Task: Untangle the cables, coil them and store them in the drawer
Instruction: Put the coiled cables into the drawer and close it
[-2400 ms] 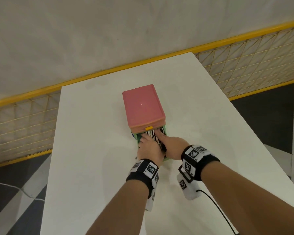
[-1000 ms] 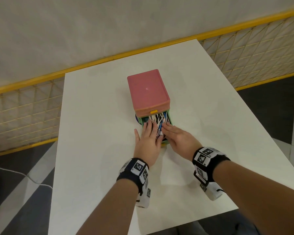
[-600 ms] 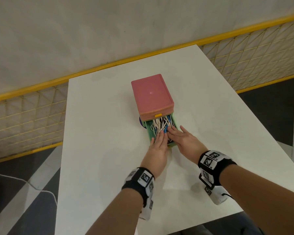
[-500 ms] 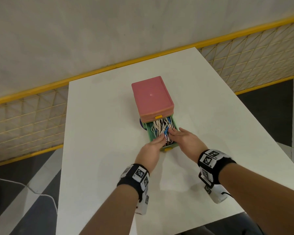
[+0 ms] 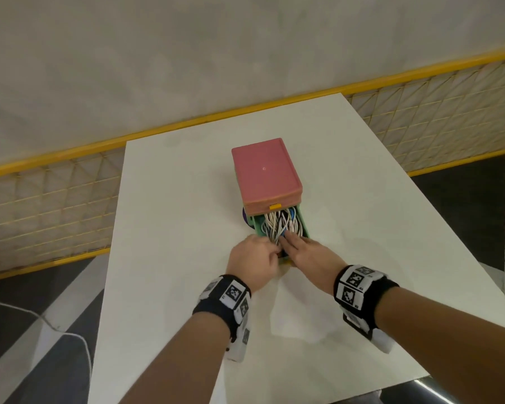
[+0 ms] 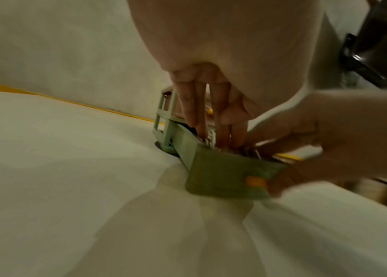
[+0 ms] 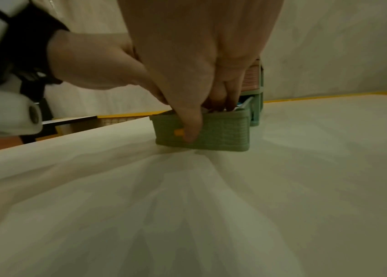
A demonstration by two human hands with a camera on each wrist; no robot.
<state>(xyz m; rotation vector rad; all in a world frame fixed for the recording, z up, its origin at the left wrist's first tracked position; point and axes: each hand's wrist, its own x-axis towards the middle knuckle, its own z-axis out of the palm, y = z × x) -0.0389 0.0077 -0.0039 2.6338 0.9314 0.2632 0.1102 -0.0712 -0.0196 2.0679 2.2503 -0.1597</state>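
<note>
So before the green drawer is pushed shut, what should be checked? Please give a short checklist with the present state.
1. Cables are inside the drawer: ok.
2. No cable rises above the drawer rim: cannot tell.
3. Left hand is out of the drawer: not ok, its fingers reach in.
4. Right hand is out: not ok, its fingers are in, its thumb is on the front.
5. Table beside the drawer has no loose cable: ok.

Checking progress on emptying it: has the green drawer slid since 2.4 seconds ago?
Yes. The green drawer now sticks farther out of the pink box, toward the person, exposing more cables.
</note>
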